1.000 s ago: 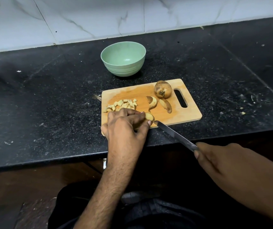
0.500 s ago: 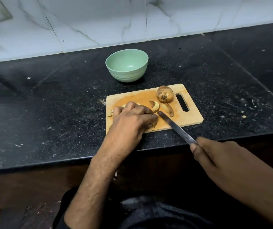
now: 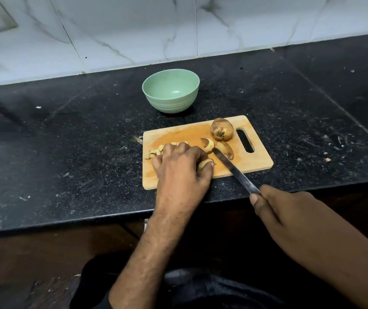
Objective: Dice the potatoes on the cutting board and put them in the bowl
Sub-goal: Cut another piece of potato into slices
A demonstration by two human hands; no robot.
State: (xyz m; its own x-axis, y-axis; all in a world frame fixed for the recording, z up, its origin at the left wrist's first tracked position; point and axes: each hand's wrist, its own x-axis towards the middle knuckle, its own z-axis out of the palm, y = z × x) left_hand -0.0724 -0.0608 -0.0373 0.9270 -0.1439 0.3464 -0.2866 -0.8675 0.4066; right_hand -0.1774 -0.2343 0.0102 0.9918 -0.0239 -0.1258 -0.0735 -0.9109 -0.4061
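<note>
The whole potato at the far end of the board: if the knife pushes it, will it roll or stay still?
The whole potato looks rounded and uncut, so it would probably roll or wobble on the cutting board. Its skin seems dry, so likely not slippery. It appears solid, probably fairly heavy for its size.

whole potato (image 3: 221,129) (unpeeled) on cutting board (image 3: 258,160), bowl (image 3: 171,94) beyond.

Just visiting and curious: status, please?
Left hand pinning potato piece; right hand gripping knife. Whole potato uncut. Bowl empty. Nothing in the way.
</note>
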